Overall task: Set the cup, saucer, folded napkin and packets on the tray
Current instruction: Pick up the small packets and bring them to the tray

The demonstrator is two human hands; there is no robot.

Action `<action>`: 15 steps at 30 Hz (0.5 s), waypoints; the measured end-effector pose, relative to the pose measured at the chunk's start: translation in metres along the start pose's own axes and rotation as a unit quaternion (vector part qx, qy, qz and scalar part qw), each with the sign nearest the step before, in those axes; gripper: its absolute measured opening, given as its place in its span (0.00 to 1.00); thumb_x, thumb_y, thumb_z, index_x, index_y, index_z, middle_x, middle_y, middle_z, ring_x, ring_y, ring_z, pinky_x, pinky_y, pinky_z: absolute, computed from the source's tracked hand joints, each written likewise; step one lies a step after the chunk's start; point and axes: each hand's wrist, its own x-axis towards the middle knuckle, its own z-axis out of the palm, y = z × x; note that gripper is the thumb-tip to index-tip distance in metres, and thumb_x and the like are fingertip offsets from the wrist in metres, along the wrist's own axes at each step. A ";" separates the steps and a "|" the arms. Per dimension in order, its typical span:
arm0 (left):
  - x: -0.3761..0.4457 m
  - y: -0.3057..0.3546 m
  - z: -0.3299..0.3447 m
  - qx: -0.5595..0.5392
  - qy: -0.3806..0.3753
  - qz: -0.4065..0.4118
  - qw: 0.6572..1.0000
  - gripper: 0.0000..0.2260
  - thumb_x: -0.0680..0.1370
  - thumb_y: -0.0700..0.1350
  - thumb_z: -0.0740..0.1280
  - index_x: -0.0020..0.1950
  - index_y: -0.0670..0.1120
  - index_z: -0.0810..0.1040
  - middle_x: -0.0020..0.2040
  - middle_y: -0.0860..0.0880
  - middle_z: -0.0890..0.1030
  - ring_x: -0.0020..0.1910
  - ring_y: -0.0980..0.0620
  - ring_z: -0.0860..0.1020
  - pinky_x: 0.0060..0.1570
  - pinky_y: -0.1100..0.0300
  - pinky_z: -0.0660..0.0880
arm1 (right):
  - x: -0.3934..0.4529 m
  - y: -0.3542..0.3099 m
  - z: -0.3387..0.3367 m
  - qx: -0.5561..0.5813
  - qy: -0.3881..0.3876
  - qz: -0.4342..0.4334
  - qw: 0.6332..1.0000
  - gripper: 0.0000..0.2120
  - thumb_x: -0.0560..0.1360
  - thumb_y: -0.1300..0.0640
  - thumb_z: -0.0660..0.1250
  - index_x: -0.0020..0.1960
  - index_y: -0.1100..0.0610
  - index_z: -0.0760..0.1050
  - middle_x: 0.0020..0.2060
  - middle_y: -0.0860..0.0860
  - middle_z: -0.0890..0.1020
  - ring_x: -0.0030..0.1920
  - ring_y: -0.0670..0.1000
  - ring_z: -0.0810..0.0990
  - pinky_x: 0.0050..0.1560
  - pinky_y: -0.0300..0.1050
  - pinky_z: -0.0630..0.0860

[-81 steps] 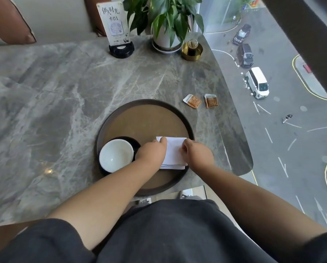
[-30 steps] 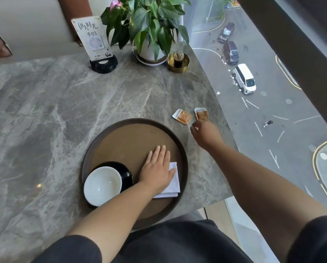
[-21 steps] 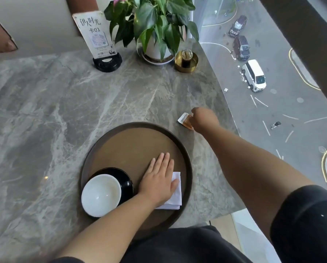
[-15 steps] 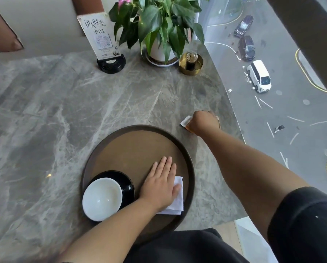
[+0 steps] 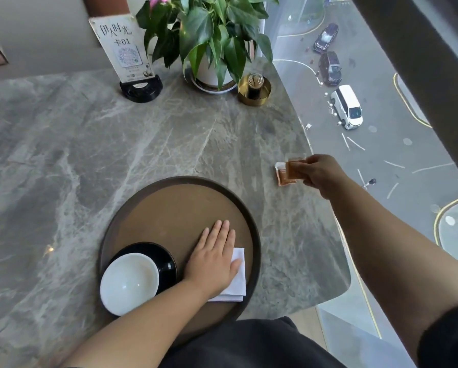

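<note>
The napkin [image 5: 238, 274] is pinned flat by the open left hand [image 5: 213, 257] on the tray [image 5: 169, 205], right of the cup [image 5: 129, 284] and saucer [image 5: 166, 257], probably to hold its fold. The packets [image 5: 288, 172] are pinched in the right hand [image 5: 322, 172], raised beyond the tray's far-right rim. Half a second ago they were covered on the table [image 5: 89, 155]; now they are lifted.

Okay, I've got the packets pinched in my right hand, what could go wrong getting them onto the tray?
The right hand pinches both packets only by one end, close to the table edge; one might slip out and drop off the table. On the tray, the left hand covers the napkin, so put them on the bare part behind it.
</note>
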 end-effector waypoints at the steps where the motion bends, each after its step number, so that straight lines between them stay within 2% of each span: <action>1: 0.000 0.000 0.000 0.001 0.003 0.000 1.000 0.30 0.78 0.58 0.49 0.71 0.40 0.68 0.73 0.39 0.66 0.72 0.42 0.64 0.70 0.44 0.63 | 0.002 0.003 0.000 -0.010 -0.002 0.007 1.000 0.12 0.70 0.58 0.74 0.49 0.63 0.77 0.41 0.58 0.77 0.38 0.52 0.76 0.34 0.43 0.75; 3: 0.000 0.000 -0.001 0.002 0.007 0.001 1.000 0.30 0.78 0.58 0.49 0.70 0.39 0.69 0.72 0.39 0.66 0.72 0.42 0.65 0.69 0.44 0.63 | 0.006 0.007 0.004 -0.027 -0.005 0.010 1.000 0.11 0.70 0.58 0.74 0.47 0.63 0.77 0.40 0.59 0.77 0.38 0.54 0.77 0.34 0.43 0.75; 6: 0.001 0.000 -0.002 0.006 0.012 0.003 1.000 0.30 0.78 0.58 0.49 0.70 0.40 0.68 0.72 0.39 0.66 0.72 0.42 0.65 0.69 0.44 0.63 | 0.012 0.008 0.011 -0.076 0.002 0.000 0.997 0.10 0.68 0.56 0.76 0.38 0.59 0.76 0.35 0.56 0.78 0.34 0.55 0.77 0.40 0.51 0.77; 8: 0.000 0.000 -0.003 0.009 0.015 0.003 1.000 0.30 0.78 0.58 0.48 0.71 0.40 0.68 0.73 0.39 0.66 0.72 0.42 0.64 0.70 0.44 0.62 | 0.014 0.008 0.016 -0.113 0.007 -0.004 0.994 0.11 0.68 0.55 0.76 0.38 0.59 0.75 0.33 0.55 0.78 0.33 0.55 0.77 0.41 0.53 0.78; 10: -0.001 0.000 -0.002 0.008 0.015 0.001 1.000 0.30 0.79 0.59 0.48 0.71 0.40 0.67 0.73 0.39 0.65 0.73 0.42 0.63 0.70 0.44 0.62 | 0.015 0.009 0.020 -0.164 0.016 -0.019 0.986 0.11 0.68 0.55 0.75 0.38 0.59 0.75 0.33 0.55 0.78 0.34 0.56 0.77 0.38 0.51 0.77; 12: -0.001 0.000 -0.002 0.008 0.012 0.000 1.000 0.30 0.79 0.59 0.47 0.72 0.40 0.66 0.74 0.39 0.63 0.73 0.42 0.62 0.71 0.45 0.61 | 0.014 0.009 0.023 -0.221 0.026 -0.032 0.974 0.11 0.68 0.53 0.74 0.40 0.60 0.76 0.31 0.54 0.77 0.33 0.55 0.76 0.31 0.43 0.71; 15: 0.000 -0.001 -0.003 0.008 0.006 -0.004 1.000 0.30 0.79 0.59 0.48 0.72 0.40 0.66 0.74 0.39 0.63 0.73 0.43 0.62 0.70 0.44 0.61 | 0.012 0.009 0.026 -0.253 0.029 -0.031 0.967 0.11 0.69 0.53 0.72 0.41 0.60 0.76 0.30 0.53 0.76 0.32 0.55 0.76 0.28 0.41 0.67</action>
